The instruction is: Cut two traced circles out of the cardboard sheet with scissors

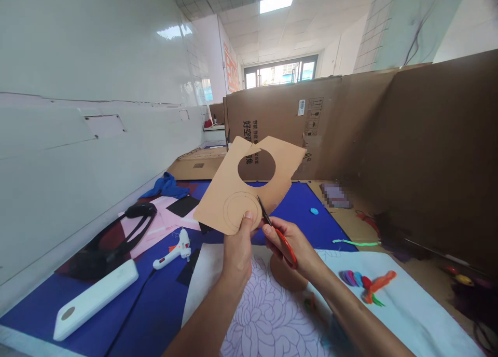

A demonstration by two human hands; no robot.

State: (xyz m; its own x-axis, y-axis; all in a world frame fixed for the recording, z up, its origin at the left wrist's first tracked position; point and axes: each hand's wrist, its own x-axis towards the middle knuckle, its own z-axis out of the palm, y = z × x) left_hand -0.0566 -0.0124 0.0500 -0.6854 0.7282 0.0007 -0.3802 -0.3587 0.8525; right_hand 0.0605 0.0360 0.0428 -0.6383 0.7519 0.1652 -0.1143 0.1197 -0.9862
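My left hand grips the lower edge of a brown cardboard sheet, thumb on top near two pencilled circles, one inside the other. A large round hole is cut through the sheet's upper part. In my right hand is a pair of red-handled scissors. Their dark blades touch or lie close to the sheet, just right of the drawn circles. Below my hands, a brown cardboard disc rests on white paper that bears a drawing of many petals.
To the left lie a white glue gun with a cord, a long white device, a black strap and a blue cloth. Coloured yarn pieces lie at right. Large cardboard panels stand behind and to the right.
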